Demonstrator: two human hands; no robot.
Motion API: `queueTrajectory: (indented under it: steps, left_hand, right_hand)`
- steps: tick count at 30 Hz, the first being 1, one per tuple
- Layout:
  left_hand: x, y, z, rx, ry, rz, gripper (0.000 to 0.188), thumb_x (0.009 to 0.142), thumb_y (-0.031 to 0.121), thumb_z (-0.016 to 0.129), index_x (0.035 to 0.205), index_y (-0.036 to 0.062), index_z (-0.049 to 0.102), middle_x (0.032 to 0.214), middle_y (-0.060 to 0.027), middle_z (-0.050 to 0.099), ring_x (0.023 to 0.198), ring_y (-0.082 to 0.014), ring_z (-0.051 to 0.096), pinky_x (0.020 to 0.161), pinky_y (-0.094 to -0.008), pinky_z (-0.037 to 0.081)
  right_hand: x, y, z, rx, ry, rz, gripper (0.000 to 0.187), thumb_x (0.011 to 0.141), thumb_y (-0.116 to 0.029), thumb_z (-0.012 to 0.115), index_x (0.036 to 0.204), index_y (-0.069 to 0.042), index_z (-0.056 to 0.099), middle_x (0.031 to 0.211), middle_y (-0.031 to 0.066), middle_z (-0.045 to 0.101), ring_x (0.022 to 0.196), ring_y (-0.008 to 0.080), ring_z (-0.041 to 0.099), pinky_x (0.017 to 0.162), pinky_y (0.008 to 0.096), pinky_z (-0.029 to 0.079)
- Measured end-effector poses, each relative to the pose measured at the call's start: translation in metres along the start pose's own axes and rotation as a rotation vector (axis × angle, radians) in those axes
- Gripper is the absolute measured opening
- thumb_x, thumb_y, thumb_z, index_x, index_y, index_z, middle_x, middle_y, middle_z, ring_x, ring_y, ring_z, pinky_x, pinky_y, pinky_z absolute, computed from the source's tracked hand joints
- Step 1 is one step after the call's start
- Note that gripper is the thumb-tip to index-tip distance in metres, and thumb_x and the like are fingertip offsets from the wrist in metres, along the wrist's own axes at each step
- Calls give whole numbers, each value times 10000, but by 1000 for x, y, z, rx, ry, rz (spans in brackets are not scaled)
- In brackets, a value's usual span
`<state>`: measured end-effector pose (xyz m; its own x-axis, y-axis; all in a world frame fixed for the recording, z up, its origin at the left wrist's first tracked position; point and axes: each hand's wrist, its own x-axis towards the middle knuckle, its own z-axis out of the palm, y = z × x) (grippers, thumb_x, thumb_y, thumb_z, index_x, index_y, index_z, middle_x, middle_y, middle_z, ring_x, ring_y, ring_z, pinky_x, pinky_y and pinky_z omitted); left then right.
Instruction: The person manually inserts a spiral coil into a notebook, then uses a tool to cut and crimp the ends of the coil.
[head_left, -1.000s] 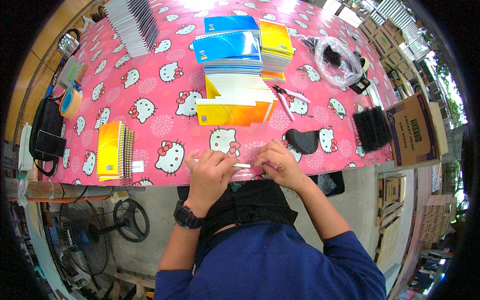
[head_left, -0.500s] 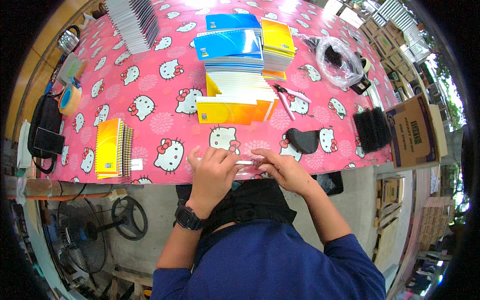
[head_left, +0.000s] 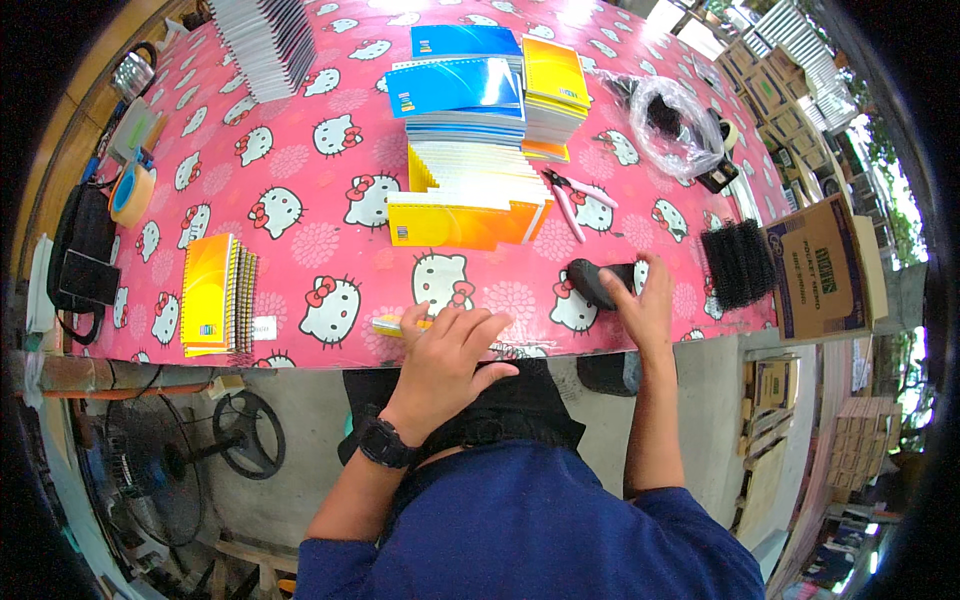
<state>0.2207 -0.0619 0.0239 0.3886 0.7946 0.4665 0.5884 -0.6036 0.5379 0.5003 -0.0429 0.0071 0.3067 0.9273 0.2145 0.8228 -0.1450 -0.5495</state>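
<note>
Near the table's front edge, my left hand [head_left: 452, 352] lies palm down with its fingers stretched over a thin notebook [head_left: 388, 325]. Only a yellow end of it shows at the left of the fingers; the rest is hidden. My right hand [head_left: 643, 305] grips the right end of a black rounded pad [head_left: 592, 284], thumb on the near side and fingers on the far side. Beyond my hands is a fanned stack of yellow notebooks [head_left: 450, 222], with pink-handled pliers [head_left: 570, 205] to its right.
Blue notebooks [head_left: 455, 90] and more yellow notebooks [head_left: 553, 75] are stacked farther back. At left stand yellow spiral notebooks [head_left: 208, 295], tape [head_left: 135, 195] and a black bag [head_left: 80, 250]. Black spiral coils [head_left: 738, 262] and a cardboard box [head_left: 820, 270] stand at right.
My right hand has left the notebook, moved right and taken hold of the black pad. My left hand has flattened over the notebook at the table edge.
</note>
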Motion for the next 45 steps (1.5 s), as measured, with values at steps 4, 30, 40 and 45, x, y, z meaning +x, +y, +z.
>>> queueTrajectory:
  steps: [4, 30, 40, 45]
  left_hand:
    - [-9, -17, 3, 69, -152, 54, 253, 739, 319, 669, 928, 166, 600, 983, 42, 590, 966, -149, 538, 946, -477, 239]
    - [-2, -50, -19, 60, 58, 21, 511, 568, 351, 802, 962, 119, 574, 935, -22, 558, 944, -193, 526, 987, -505, 240]
    - [-30, -90, 15, -803, 73, -467, 478, 626, 157, 836, 925, 63, 475, 820, -25, 553, 778, -134, 539, 735, -285, 457]
    - [-37, -99, 20, -763, 0, -437, 430, 631, 147, 821, 893, 72, 488, 806, -25, 565, 753, -126, 534, 678, -278, 437]
  right_hand:
    - [-8, -7, 18, -394, -51, -91, 707, 598, -486, 763, 1109, -40, 566, 1144, 235, 532, 1032, 377, 490, 867, 437, 413]
    - [-17, -75, 37, 733, -913, -27, 542, 732, -467, 639, 978, 14, 674, 1122, 200, 605, 1114, 278, 530, 954, 378, 390]
    - [-17, -80, 40, 1418, -918, -78, 502, 779, -444, 627, 983, 13, 664, 1155, 191, 577, 1085, 297, 536, 949, 384, 403]
    - [-11, -81, 46, 866, -912, -105, 529, 779, -471, 614, 978, 17, 664, 1165, 200, 576, 1081, 280, 545, 932, 367, 407]
